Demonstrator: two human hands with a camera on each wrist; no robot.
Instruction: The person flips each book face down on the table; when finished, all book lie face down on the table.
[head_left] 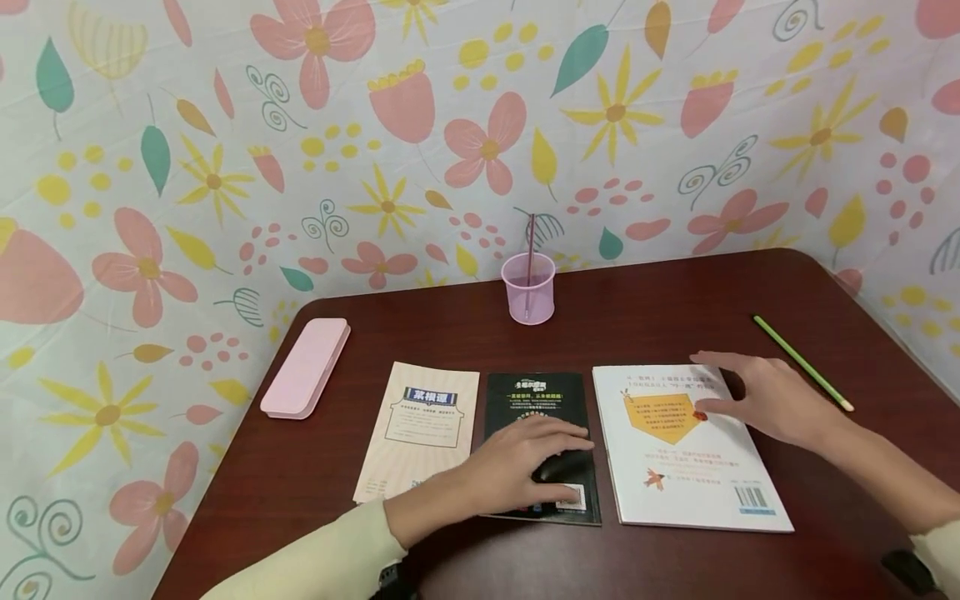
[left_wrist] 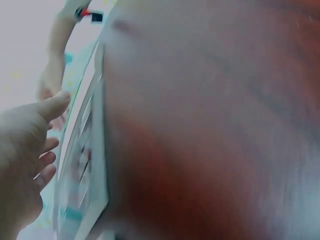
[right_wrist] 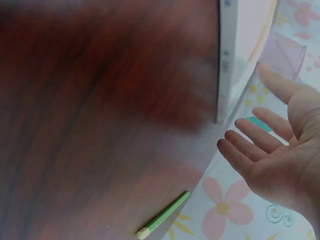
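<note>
Three books lie in a row on the dark wood table. The beige one (head_left: 397, 471) is at left, the black one (head_left: 517, 400) in the middle and the white one (head_left: 637, 500) at right. My left hand (head_left: 517, 467) is over the lower part of the black book, fingers spread and loosely bent, nothing held. Over the upper right edge of the white book is my right hand (head_left: 768, 400), thumb and fingers apart with nothing between them. The right wrist view shows that hand (right_wrist: 280, 155) beside the white book's spine (right_wrist: 228, 70), fingers apart from it.
A pink pencil case (head_left: 307, 367) lies at the table's left side. Toward the back stands a pink mesh cup (head_left: 528, 292) with a thin dark stick (head_left: 532, 237) in it. A green pencil (head_left: 802, 362) lies at the right. Behind the table hangs a flowered cloth (head_left: 480, 100).
</note>
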